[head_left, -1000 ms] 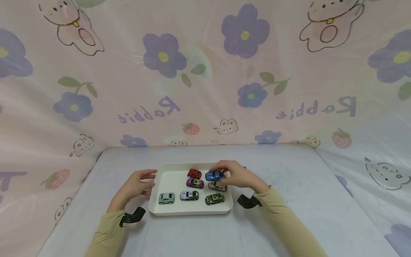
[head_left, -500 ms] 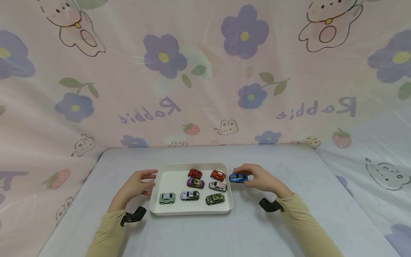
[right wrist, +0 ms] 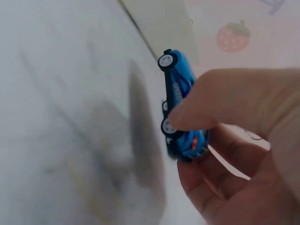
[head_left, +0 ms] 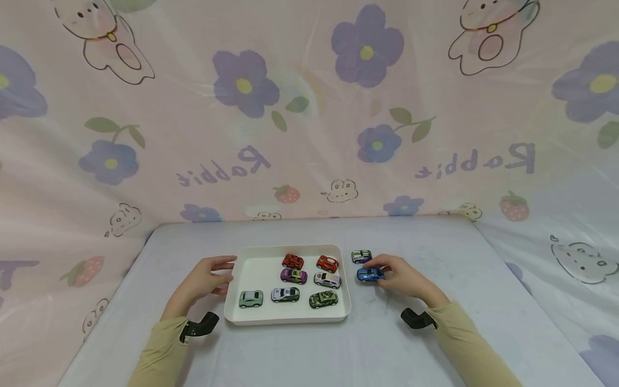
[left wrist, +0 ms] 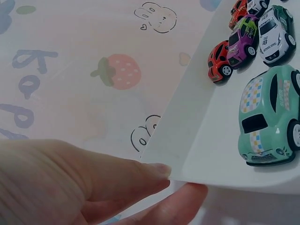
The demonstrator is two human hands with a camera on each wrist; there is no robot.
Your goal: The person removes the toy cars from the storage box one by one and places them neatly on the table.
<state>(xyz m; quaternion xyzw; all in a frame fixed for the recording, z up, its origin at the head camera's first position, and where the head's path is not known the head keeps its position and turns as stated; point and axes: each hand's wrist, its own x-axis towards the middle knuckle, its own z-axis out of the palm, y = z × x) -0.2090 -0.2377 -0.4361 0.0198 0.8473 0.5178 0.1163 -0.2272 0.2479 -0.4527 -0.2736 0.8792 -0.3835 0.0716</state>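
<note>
My right hand (head_left: 402,275) pinches a blue toy car (head_left: 370,274) by its rear end, to the right of the tray. The right wrist view shows the thumb on the side of the car near a wheel, and a shadow on the table apart from it. A green and white toy car (head_left: 361,256) sits just behind. My left hand (head_left: 202,279) touches the left end of the white tray (head_left: 253,317), its fingers nearly straight. Nearest to it inside the tray is a mint green toy car (left wrist: 269,117).
In the tray stand more toy cars: a white police-style one (head_left: 285,294), a camouflage one (head_left: 323,299), a purple one (head_left: 293,276), a pink-white one (head_left: 327,280) and two red ones (head_left: 292,261). A patterned cloth (head_left: 309,134) hangs behind the table.
My right hand has carried the blue car out of the tray, rightward over its edge. The red car beneath and the green and white car now show. My left hand has stayed put.
</note>
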